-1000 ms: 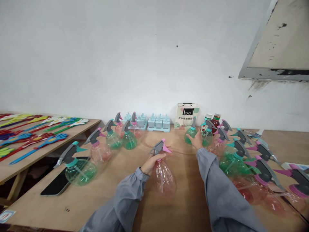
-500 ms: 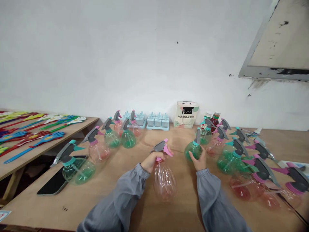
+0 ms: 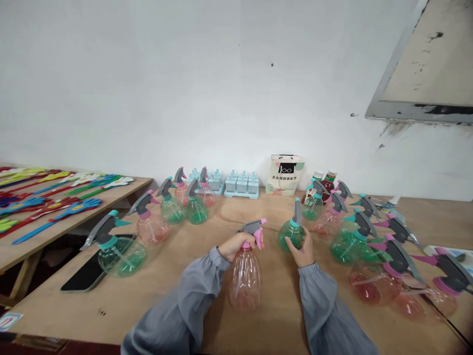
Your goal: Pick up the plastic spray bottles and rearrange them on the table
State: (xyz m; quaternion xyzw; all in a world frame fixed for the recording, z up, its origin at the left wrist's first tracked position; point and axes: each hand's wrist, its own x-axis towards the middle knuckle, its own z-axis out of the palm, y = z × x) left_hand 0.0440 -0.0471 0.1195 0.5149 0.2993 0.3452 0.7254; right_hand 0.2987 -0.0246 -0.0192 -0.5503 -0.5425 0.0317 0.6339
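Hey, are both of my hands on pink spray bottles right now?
No, the left hand grips a pink spray bottle, but the right hand is on a green spray bottle.

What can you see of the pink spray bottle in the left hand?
The pink spray bottle is see-through, plastic-looking, rounded and wider low down. Grey sprayer head, pink nozzle tip and trigger. Near upright; left hand grips just below the head. Over the wooden table; base contact unclear.

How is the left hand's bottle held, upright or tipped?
Upright, or nearly: the pink bottle in the left hand has its spray head above, rounded bottom below.
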